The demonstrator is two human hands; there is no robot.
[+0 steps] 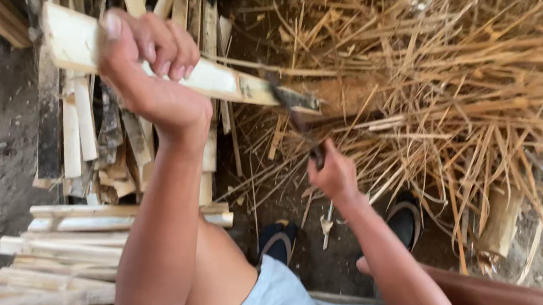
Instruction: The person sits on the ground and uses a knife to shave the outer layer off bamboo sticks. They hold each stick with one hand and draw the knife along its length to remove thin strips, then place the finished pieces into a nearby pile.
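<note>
Left hand (146, 71) clamps a slat (155, 61); right hand (333, 177) grips a knife (300, 110) at the slat's end.

The blade (297, 102) is blurred; its handle is hidden inside the right hand (333, 175). The stacked slats (62, 257) are cut off at the bottom edge.

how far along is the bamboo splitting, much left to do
Done: a stack of pale split bamboo slats lies at lower left, and a heap of thin dry shavings on the right. In hand: the left hand grips a flat pale bamboo slat while the right hand sets a dark blade at its end. Left: loose uncut strips lie beneath; their number is unclear.
</note>
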